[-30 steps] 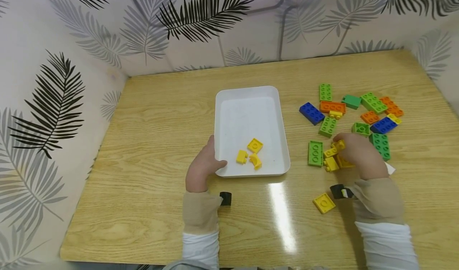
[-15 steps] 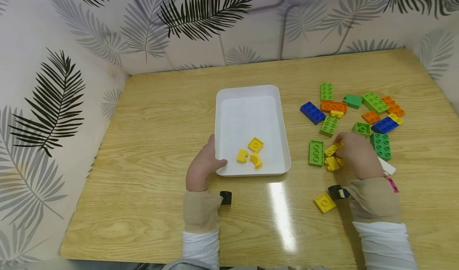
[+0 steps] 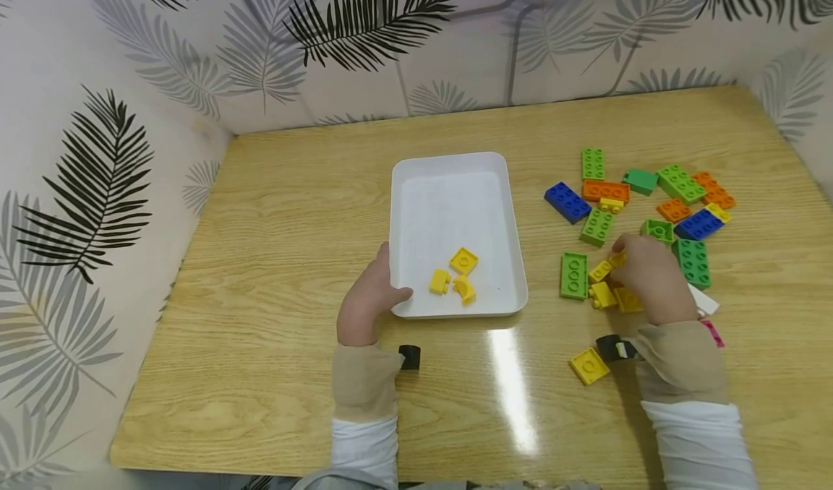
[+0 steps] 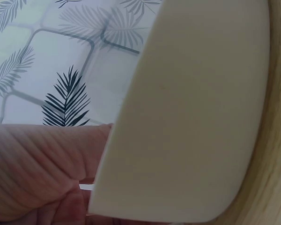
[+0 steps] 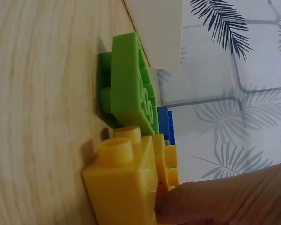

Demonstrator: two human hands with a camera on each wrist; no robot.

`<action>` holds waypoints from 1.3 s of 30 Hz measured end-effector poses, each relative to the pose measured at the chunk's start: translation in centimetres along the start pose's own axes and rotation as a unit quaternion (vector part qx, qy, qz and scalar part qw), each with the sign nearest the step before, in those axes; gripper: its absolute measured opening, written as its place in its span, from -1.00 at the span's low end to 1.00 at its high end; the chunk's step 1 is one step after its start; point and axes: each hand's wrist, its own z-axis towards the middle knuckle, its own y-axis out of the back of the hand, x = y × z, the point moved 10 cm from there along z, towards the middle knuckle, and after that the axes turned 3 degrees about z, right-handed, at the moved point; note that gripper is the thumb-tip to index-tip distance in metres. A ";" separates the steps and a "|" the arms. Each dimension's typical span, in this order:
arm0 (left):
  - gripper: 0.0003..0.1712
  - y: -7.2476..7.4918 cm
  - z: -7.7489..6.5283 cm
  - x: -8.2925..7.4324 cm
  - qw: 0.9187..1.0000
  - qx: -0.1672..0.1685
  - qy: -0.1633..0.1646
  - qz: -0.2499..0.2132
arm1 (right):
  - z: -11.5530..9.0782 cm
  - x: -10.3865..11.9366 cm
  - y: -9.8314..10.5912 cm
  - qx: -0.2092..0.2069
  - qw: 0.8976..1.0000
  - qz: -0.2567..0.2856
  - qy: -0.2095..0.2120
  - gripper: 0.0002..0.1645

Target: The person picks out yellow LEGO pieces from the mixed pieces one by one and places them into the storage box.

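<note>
My left hand (image 3: 369, 298) grips the near left wall of a white tray (image 3: 455, 162), thumb over the rim. Inside the tray lie a square yellow brick (image 3: 464, 261), a small yellow brick (image 3: 439, 281) and a curved yellow piece (image 3: 464, 289). My right hand (image 3: 653, 277) is over a cluster of yellow bricks, its fingers curled down at a small yellow brick (image 3: 617, 259); the thumb (image 5: 192, 199) presses against yellow in the right wrist view. Beside it are another yellow brick (image 3: 600, 271), a studded yellow brick (image 3: 602, 295) and a partly covered yellow brick (image 3: 628, 301). Its fingertips are mostly hidden.
A green brick (image 3: 574, 276) lies left of the cluster. Behind it are a blue brick (image 3: 567, 202), an orange brick (image 3: 606, 191) and several other bricks. A square yellow brick (image 3: 588, 366) lies nearer me. White (image 3: 703, 301) and pink (image 3: 712, 332) pieces show beside my right wrist.
My right hand has shifted slightly among the yellow bricks, turning the small ones a little and uncovering the white and pink pieces. My left hand and the tray keep their places.
</note>
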 end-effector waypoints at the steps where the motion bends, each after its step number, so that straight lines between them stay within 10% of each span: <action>1: -0.06 0.0 0.0 0.0 1.000 0.000 0.001 0.001 | 0.0 0.1 0.1 -0.003 1.000 -0.001 0.001 -0.46; 39: -0.02 0.1 -0.2 0.1 1.000 0.004 0.010 -0.001 | -0.6 10.8 -0.4 -0.026 0.990 -0.016 0.135 -0.52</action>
